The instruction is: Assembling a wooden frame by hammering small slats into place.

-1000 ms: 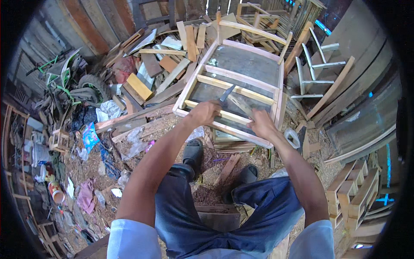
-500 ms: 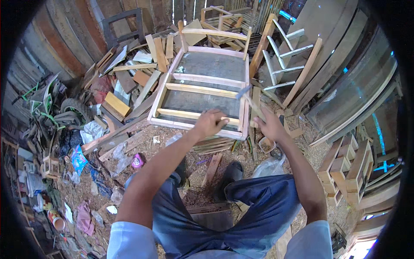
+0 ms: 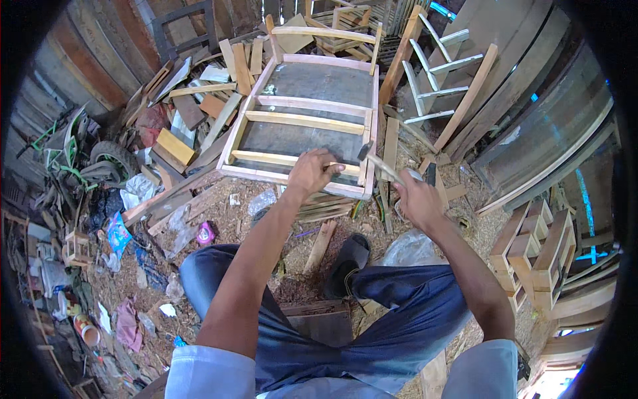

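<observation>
Hands work apart: we press our left hand point(image 3: 311, 174) on the wood frame point(image 3: 302, 123) to steady it, while our right hand point(image 3: 417, 199) grips the hammer point(image 3: 380, 162).

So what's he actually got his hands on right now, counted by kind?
Hammer: 1, in the right hand
Wooden frame: 1, gripped at its near rail by the left hand
Total: 2
</observation>
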Tool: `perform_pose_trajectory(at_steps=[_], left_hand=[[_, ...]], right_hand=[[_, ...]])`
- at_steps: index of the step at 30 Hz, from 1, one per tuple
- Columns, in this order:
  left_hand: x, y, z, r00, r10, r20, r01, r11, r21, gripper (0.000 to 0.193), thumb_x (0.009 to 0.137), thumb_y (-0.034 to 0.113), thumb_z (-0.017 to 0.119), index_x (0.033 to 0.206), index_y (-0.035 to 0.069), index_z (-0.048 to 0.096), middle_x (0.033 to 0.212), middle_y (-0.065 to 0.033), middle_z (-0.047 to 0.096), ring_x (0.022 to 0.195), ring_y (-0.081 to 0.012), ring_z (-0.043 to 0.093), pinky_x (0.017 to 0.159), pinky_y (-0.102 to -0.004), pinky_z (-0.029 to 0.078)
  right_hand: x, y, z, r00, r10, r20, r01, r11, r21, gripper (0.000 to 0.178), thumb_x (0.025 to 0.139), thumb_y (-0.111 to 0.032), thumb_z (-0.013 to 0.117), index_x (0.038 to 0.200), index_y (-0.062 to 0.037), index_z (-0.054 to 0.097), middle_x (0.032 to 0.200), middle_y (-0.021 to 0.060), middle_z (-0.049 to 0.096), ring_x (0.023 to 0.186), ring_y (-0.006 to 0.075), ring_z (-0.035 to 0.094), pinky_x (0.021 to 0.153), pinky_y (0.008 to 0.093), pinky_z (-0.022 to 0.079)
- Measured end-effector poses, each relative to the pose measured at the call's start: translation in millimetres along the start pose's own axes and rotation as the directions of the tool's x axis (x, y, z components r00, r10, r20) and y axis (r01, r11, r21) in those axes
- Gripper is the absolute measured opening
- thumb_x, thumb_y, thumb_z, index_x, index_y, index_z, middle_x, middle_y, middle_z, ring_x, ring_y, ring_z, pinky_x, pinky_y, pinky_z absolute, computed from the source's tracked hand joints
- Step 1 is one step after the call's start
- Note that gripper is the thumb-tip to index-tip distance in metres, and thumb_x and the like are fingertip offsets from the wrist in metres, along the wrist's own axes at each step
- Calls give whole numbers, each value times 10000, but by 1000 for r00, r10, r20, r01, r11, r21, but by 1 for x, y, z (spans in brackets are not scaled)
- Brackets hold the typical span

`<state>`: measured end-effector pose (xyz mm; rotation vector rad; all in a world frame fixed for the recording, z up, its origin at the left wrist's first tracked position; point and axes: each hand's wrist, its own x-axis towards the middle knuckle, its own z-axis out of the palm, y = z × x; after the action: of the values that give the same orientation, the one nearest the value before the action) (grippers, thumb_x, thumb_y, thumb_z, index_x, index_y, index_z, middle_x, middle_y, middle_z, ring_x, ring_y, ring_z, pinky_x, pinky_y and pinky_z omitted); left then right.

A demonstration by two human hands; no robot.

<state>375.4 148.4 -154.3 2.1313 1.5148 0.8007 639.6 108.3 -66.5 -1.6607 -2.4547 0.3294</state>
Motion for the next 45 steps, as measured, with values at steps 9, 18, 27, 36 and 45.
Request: perform_pose_trajectory(at_steps=[9,18,27,36,45], left_hand=[[-7,4,-7,996,58,-67,-63,995,-84,318,831,357,624,901,51,678,893,-142,630,893,-337,578,835,-439,444],[-61,-87,-72,592,-208,-778,624,729,280,463,781,327,643,1109,13,551,1093,-208,564,1050,-334,531,926,-453,393],[-85,-163,-90,447,-813,-374,509,575,-641,519,770,416,705,1046,-21,656,894,-177,682,849,-251,639,766,-318,471],[-83,-158,-91,415,-870,-265,305,407,-861,527,721,324,762,1080,-43,644,1043,-139,639,966,-228,570,892,-346,405],[-80,-156,-105,361,-929,-77,426,238,-873,514,728,337,755,1075,-25,642,1089,-161,609,1019,-257,540,903,-387,395]], right_hand=[[0,14,19,994,23,111,-23,1000,1,288,920,-265,441,1162,-108,424,729,266,606,719,467,593,661,550,458],[83,-88,27,987,-161,-7,157,955,252,265,863,-129,523,1095,0,514,781,286,608,755,454,599,715,493,482],[146,-227,38,952,-214,220,125,925,360,370,952,-234,452,1189,49,419,773,232,619,735,391,630,682,490,492],[177,-239,83,943,-245,225,199,957,211,312,959,-229,390,1100,40,461,884,264,624,815,420,624,722,512,493],[195,-245,81,974,-77,215,14,960,278,346,937,-222,413,1138,55,465,893,284,619,866,429,612,765,508,474]])
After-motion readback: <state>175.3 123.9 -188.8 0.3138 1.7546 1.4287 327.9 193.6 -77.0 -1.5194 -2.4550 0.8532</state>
